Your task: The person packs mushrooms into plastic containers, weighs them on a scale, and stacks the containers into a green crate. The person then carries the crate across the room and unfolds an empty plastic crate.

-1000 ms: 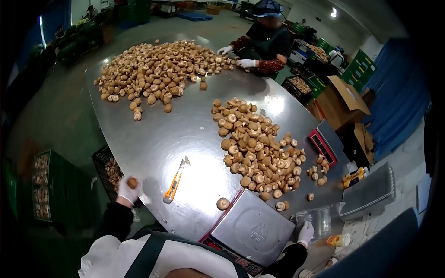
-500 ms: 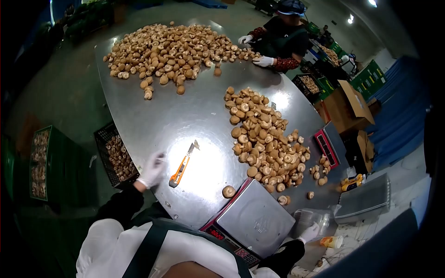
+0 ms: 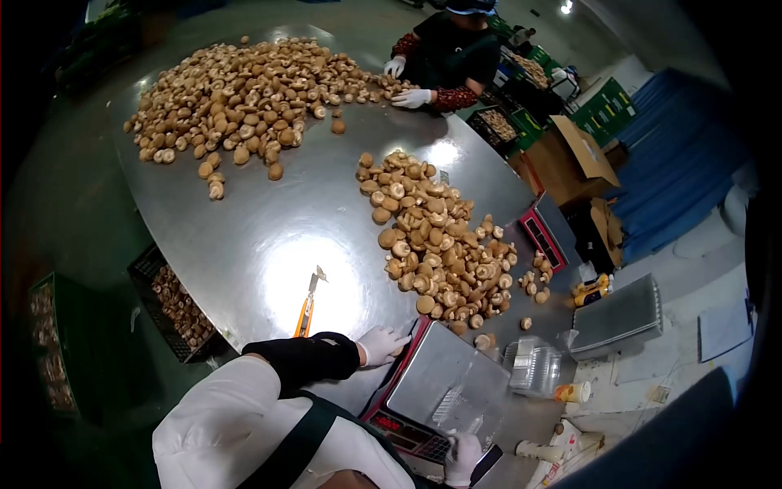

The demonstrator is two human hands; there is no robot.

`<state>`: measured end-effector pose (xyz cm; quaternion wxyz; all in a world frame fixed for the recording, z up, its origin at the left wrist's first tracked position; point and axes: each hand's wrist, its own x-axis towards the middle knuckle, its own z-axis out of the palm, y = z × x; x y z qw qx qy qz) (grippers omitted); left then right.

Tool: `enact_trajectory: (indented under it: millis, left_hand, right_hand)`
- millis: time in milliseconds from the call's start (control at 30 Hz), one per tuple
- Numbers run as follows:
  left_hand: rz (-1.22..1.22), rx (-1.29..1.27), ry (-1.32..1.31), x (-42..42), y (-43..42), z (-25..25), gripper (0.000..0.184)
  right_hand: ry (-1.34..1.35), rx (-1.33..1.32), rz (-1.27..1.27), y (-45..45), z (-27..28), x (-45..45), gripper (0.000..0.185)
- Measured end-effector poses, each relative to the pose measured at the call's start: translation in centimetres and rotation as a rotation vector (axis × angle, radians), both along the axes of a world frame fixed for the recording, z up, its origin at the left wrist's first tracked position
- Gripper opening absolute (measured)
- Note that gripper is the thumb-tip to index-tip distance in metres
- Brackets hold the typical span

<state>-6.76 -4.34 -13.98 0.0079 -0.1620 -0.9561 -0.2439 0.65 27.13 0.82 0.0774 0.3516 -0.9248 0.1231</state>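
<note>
My left hand (image 3: 381,346), in a white glove, is at the left edge of the scale (image 3: 440,371), its fingers closed over a single mushroom (image 3: 398,351) that is mostly hidden. A clear plastic tray (image 3: 466,414) lies over the lower right of the scale's plate, and my gloved right hand (image 3: 463,458) grips its near edge. Beyond the scale spreads a heap of brown mushrooms (image 3: 432,236). An orange cutter knife (image 3: 305,314) lies on the metal table (image 3: 244,244), partly behind my left sleeve.
A larger mushroom pile (image 3: 236,102) covers the far left, where a co-worker's gloved hands (image 3: 411,99) touch mushrooms. Stacked clear trays (image 3: 533,367), a second scale (image 3: 544,236) and a grey tray stack (image 3: 617,318) are at right. A black crate (image 3: 175,306) stands beside the table's left edge.
My left hand has swung right from the table's left edge to the lone mushroom. My right hand has brought a clear tray from the right onto the scale. The camera view has shifted.
</note>
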Motion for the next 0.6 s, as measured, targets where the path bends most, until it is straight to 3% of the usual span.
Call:
enact_trajectory:
  millis: [33, 100, 133, 200, 367, 467, 600]
  left_hand:
    - [-0.017, 0.007, 0.006, -0.4, -0.5, -0.6, 0.060]
    - [0.018, 0.260, -0.124, -0.6, -2.1, -0.4, 0.052]
    - [0.112, 0.378, -0.059, -0.7, -3.2, -0.2, 0.044]
    - [0.189, 0.453, -0.060, -1.5, -6.7, 1.0, 0.047]
    - [0.364, 0.563, -0.036, -6.6, -13.9, 1.5, 0.043]
    - [0.389, 0.570, 0.123, -9.4, -16.6, 1.6, 0.041]
    - [0.411, 0.518, 0.098, -12.3, -18.8, 0.7, 0.048]
  right_hand:
    - [-0.027, 0.020, -0.004, -0.7, -0.1, 0.4, 0.021]
    - [-0.048, 0.005, -0.051, -2.9, 1.3, 0.6, 0.022]
    - [-0.041, -0.030, -0.092, -4.1, 2.7, 0.5, 0.023]
    - [-0.051, -0.110, -0.171, -6.6, 6.3, 0.1, 0.024]
    - [-0.468, -0.295, -0.207, -14.9, 10.1, -7.1, 0.031]
    - [-0.635, -0.346, -0.291, -20.0, 6.7, -14.9, 0.037]
    - [-0.616, -0.372, -0.615, -18.5, -5.3, -27.0, 0.054]
